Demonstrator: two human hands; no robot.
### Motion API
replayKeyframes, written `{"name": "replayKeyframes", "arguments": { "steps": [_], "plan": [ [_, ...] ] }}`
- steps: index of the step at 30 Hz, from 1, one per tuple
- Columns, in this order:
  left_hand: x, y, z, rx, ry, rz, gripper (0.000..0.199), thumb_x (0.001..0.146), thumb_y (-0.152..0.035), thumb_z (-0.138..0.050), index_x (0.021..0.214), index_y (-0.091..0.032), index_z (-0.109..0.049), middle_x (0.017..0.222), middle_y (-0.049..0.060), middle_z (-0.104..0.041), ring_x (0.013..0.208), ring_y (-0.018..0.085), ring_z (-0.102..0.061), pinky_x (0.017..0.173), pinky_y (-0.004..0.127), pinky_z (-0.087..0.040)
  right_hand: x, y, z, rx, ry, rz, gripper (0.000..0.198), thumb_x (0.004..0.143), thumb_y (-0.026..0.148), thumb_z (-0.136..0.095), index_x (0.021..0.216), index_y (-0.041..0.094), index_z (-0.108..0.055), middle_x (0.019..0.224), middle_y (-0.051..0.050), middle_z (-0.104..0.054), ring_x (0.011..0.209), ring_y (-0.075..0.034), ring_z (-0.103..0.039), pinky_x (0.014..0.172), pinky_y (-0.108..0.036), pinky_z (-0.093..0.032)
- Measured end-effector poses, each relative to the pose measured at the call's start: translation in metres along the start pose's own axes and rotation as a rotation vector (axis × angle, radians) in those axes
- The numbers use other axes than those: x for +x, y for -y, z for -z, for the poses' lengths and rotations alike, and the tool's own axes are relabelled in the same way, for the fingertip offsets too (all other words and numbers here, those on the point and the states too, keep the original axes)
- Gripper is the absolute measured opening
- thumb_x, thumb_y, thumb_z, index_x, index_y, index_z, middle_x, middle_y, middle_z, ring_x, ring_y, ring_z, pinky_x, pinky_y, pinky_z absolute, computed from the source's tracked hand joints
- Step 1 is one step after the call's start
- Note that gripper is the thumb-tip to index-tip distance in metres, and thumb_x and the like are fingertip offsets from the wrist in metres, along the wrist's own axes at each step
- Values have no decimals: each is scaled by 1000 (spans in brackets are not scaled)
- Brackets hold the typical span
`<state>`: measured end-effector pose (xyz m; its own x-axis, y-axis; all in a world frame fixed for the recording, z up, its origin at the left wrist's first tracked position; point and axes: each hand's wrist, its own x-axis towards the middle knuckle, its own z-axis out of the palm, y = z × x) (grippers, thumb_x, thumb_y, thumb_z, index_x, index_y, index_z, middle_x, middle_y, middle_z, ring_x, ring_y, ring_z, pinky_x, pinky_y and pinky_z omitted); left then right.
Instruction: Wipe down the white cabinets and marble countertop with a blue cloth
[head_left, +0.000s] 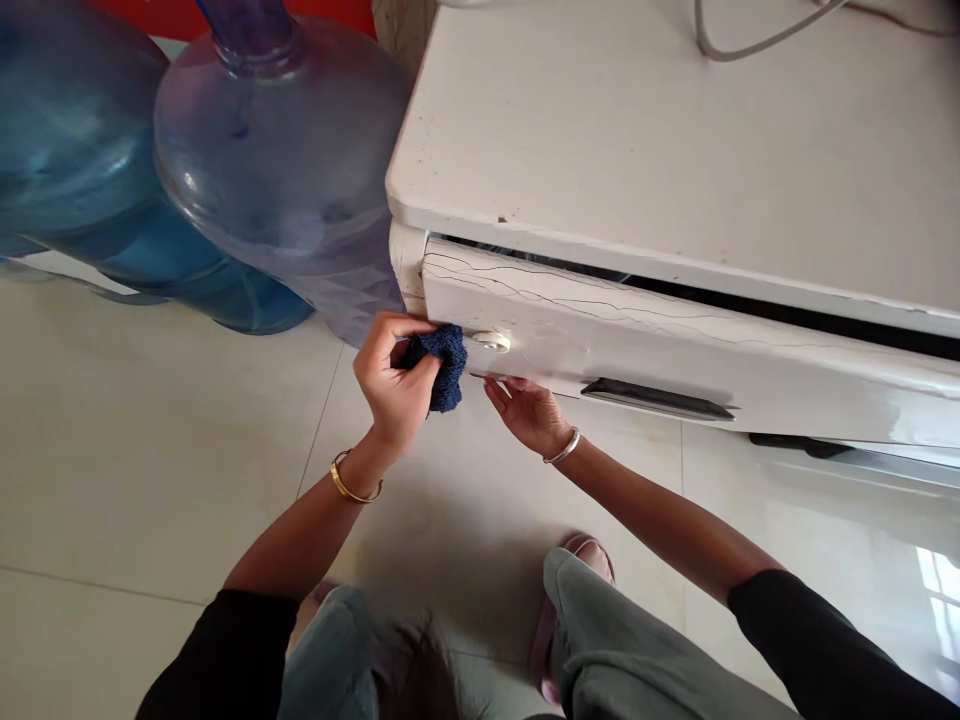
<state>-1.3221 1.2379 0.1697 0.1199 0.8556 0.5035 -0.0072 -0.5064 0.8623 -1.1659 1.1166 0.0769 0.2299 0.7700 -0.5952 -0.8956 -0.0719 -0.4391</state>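
Observation:
A crumpled dark blue cloth (448, 368) is pinched in my left hand (396, 380), at the left end of a white drawer front (540, 300). Just right of the cloth, a pale round fitting (492, 342) sticks out from the drawer front. My right hand (531, 412) is at the drawer front's lower edge, palm turned up and fingers stretched out. Some of its fingertips are hidden at that edge, and I see nothing held in it. Farther right, a dark recessed handle (660, 398) is set in the drawer front.
The drawer belongs to a white cabinet (637, 130) with a chipped top edge; a dark gap shows above the drawer front. Large blue water jugs (277, 170) stand close on the left. A grey cable (739, 52) lies on top. Pale tiles (187, 430) cover the floor.

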Motion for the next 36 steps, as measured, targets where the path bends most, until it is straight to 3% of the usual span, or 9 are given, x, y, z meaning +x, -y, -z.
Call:
{"name": "replayKeyframes", "arguments": {
  "steps": [7,12,20,25,29,36],
  "plan": [
    [-1,-25,-13,-25,-75,135,20,64,1,-57,63,-18,-49,55,-8,-39,49,4,-35,46,16,-29,0,-1,-1,-18,-1,8,18,63,15,-81,75,25,-72,98,6,-80,115,-20,-72,116,-32,-52],
    [1,-22,-4,35,-21,258,16,61,-2,-57,61,-17,-53,52,-8,-40,46,3,-35,43,16,-25,-1,-2,-2,6,15,15,19,63,14,-82,74,26,-71,91,7,-79,113,-18,-72,118,-33,-50],
    [-1,-24,-11,42,-35,226,15,64,-4,-61,63,-17,-55,55,-7,-44,51,5,-46,47,16,-35,-1,0,-3,-11,-10,7,17,62,15,-82,72,25,-71,91,7,-79,113,-18,-72,119,-31,-49],
    [-6,-30,-17,10,-150,330,15,65,-4,-59,61,-18,-55,54,-7,-38,48,4,-35,42,15,-26,-1,-2,-2,-13,-7,20,17,65,16,-80,74,27,-71,93,8,-79,113,-18,-72,119,-33,-49],
    [-11,-33,-24,9,-190,342,14,65,-4,-59,61,-17,-56,56,-7,-37,49,3,-36,44,15,-27,-2,-1,-2,-22,2,-2,19,65,16,-81,78,27,-72,98,7,-79,117,-18,-71,119,-32,-49],
    [-20,-29,-32,-20,-314,401,13,65,-6,-59,61,-17,-54,56,-7,-35,51,4,-37,46,15,-31,-4,-1,-1,-9,8,-1,19,63,16,-81,73,27,-69,91,8,-78,116,-18,-72,120,-32,-47]
  ]
}}
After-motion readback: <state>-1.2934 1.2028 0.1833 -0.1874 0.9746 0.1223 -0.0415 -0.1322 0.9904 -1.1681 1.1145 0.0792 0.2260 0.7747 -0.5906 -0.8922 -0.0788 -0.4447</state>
